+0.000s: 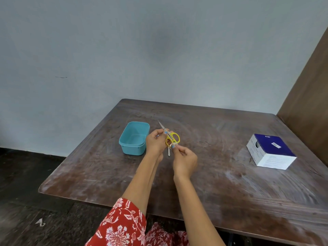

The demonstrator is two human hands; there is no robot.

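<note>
The left hand curls round the scissors and holds them up over the table, just beside the blue tub. The right hand pinches a small thing at the yellow handles; I cannot tell what it is. I think the scissors go in the tub next. For that, the left hand must swing over the tub and let go.

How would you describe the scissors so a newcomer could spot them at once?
Over the brown wooden table, just right of the open teal tub, the left hand holds a small pair of scissors above the surface, while the right hand pinches at the lower loop. The bright yellow handles and thin steel blades pointing toward the wall set them apart.
</note>
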